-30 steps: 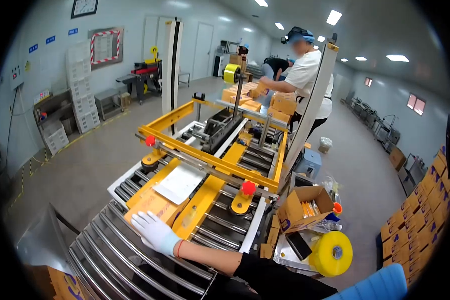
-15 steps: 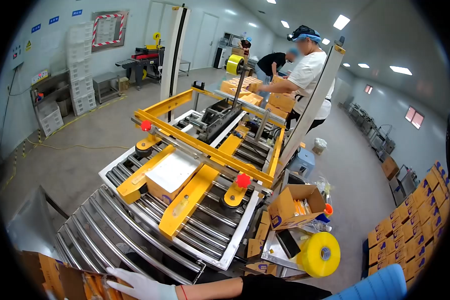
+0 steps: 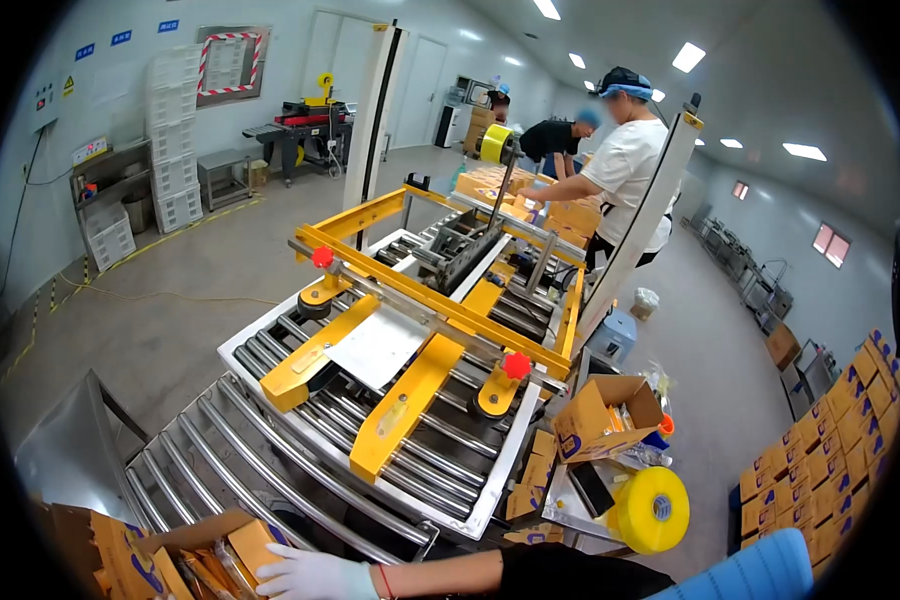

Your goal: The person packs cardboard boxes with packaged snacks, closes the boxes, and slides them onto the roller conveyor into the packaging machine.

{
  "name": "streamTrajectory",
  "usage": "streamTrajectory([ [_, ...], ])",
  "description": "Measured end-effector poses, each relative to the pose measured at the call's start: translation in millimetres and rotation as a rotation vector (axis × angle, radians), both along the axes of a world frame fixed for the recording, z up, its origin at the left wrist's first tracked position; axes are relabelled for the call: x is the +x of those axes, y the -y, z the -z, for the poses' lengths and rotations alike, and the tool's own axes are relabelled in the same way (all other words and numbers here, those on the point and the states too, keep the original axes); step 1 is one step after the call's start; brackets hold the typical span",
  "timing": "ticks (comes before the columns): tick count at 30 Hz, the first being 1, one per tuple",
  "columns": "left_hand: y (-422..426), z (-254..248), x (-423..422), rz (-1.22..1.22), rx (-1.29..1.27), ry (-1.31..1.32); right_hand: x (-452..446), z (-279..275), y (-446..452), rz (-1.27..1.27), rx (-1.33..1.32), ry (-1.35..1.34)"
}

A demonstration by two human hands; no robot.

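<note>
My right hand (image 3: 315, 575), in a white glove, reaches in from the right along the bottom edge. Its fingers hook over the right side of an open carton (image 3: 254, 542), whose raised flap stands against them. Inside lie orange packets (image 3: 208, 575) in clear wrapping. Left of this carton is another brown carton (image 3: 120, 555) with a blue print, cut off by the dark rim of the view. My left hand is out of sight. Just above the cartons curves a roller conveyor (image 3: 260, 455), leading to a yellow-framed carton sealer (image 3: 440, 300) with a white plate (image 3: 378, 345).
A side shelf holds an open carton (image 3: 608, 415), a black tray (image 3: 592, 488) and a yellow tape roll (image 3: 655, 508). Stacked cartons (image 3: 820, 450) stand at right. Beyond the sealer, a person in white (image 3: 630, 165) handles cartons. A metal table (image 3: 80, 450) is at left.
My right hand and the open carton have shifted right, bringing more of the carton into view. The brown carton side under the sealer's white plate no longer shows. The whole view has turned slightly.
</note>
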State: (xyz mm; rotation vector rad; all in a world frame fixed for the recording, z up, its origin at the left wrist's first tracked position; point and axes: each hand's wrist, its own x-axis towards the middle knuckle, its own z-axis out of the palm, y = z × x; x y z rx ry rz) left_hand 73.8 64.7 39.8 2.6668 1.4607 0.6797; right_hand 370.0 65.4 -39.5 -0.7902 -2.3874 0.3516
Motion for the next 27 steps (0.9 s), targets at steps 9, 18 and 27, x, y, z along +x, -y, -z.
streamTrajectory([
  [9,-89.1,80.3,24.1,-0.216,0.164,0.226,-3.3,-30.9,-82.7,0.287,0.258,0.092],
  [18,-111.4,140.8,18.5,-0.073,-0.795,1.128,25.3,23.3,-36.3,0.337,0.013,0.442],
  [27,-76.7,121.7,186.6,0.098,-1.113,0.958,62.5,9.3,-103.9,0.643,0.029,0.429],
])
